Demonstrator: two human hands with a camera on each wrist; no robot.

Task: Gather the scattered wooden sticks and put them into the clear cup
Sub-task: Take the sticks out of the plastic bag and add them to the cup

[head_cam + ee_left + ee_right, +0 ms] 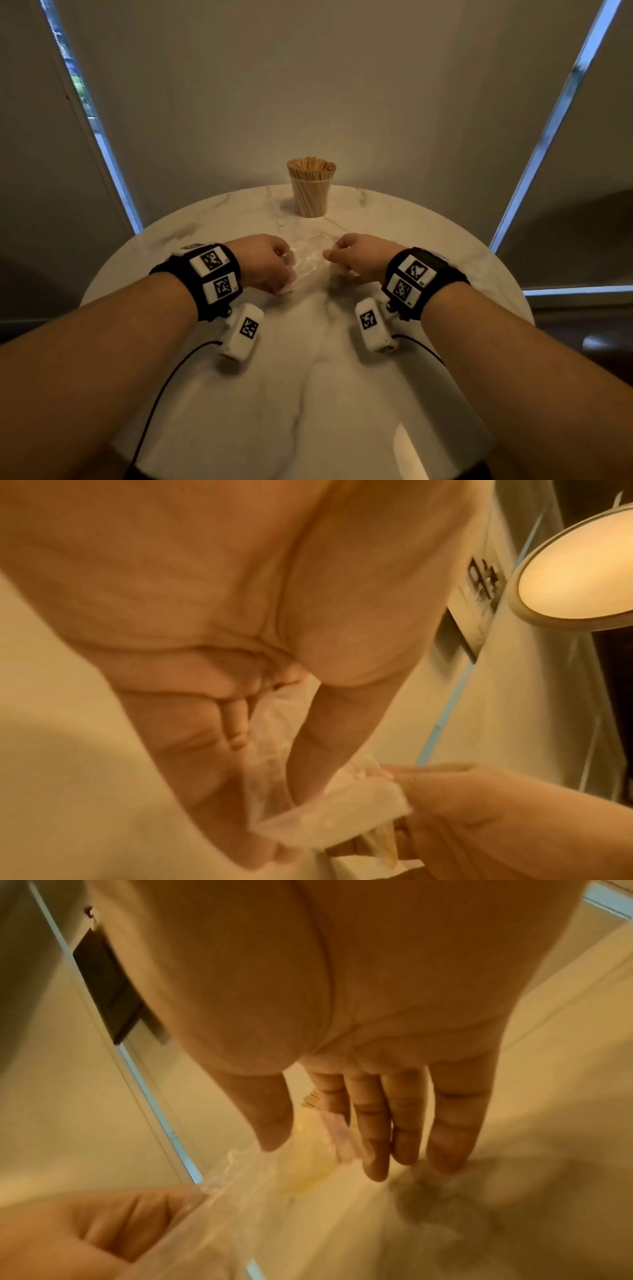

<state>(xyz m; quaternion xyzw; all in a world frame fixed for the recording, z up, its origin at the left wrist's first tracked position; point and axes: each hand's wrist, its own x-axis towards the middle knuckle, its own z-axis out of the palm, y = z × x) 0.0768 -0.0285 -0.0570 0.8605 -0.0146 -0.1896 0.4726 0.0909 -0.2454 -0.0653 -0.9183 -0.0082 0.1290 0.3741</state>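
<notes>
- Holding a crumpled clear plastic wrapper (310, 260) between them, both hands sit low over the middle of the table (308, 394).
- The left hand (265, 262) has its fingers curled round the wrapper's left edge, with the thumb and fingertips pinching the film, as the left wrist view shows.
- The right hand (359, 260) meets the wrapper's right edge; in the right wrist view its fingers (407, 1123) hang nearly straight, tips down at the table, so it seems to press or steady the film rather than grip it.
- The wooden sticks (311, 169) stand packed in the clear cup (311, 198), upright at the far side of the table and well apart from the hands.
- No loose sticks show on the tabletop in the head view, so the gathering looks done or nearly done; whether any stick hides inside the wrapper cannot be told.
- To handle this step well, the person would do best to keep the wrapper low and flatten it gently, so a stray stick would show through the film rather than flick away.
- The film is thin and slippery, so a firm pinch at one edge should serve better than a loose hold.
- Elbows and cables (161, 387) should stay clear of the full cup, which looks top-heavy and could tip if knocked.
</notes>
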